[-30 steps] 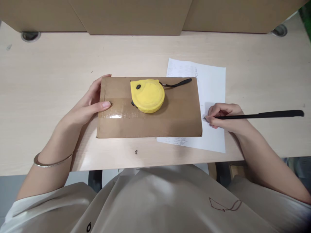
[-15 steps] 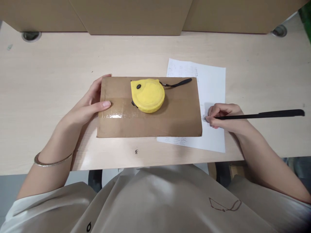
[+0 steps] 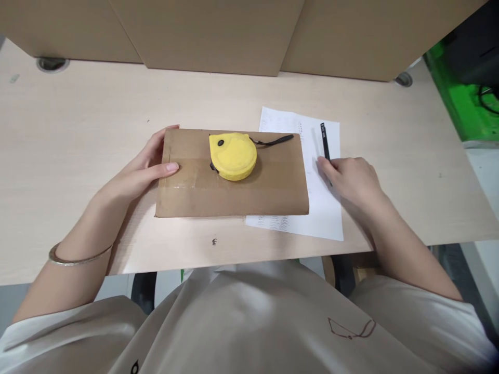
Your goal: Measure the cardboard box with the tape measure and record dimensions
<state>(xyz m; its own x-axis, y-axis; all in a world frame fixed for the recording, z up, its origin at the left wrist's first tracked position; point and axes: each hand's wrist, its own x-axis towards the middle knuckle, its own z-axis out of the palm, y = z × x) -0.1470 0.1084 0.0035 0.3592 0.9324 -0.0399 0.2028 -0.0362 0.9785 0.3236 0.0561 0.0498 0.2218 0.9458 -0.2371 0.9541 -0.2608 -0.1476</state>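
My left hand [image 3: 146, 171] grips the left end of a closed brown cardboard box [image 3: 276, 182], its thumb on top and the other fingers behind the edge. On the box lies a yellow tape measure [image 3: 235, 157] with a black button and a black wrist strap. Just right of the box, my right hand [image 3: 356, 179] is closed on a black pen [image 3: 325, 141]. The pen's visible end points away from me; its lower part is mostly hidden by my fingers. Beneath both the pen and the box's right part is a white sheet of paper [image 3: 322, 218] bearing handwriting.
Tall brown cardboard panels [image 3: 214, 36] stand along the back of the pale wooden desk [image 3: 78, 114]. Cable holes [image 3: 52, 64] show at its rear corners. A green surface [image 3: 456, 98] with a black object and cable lies beyond the right edge.
My right hand has turned palm down and swung the pen from pointing right to pointing away from me. My left hand stays on the box. The view has shifted slightly right.
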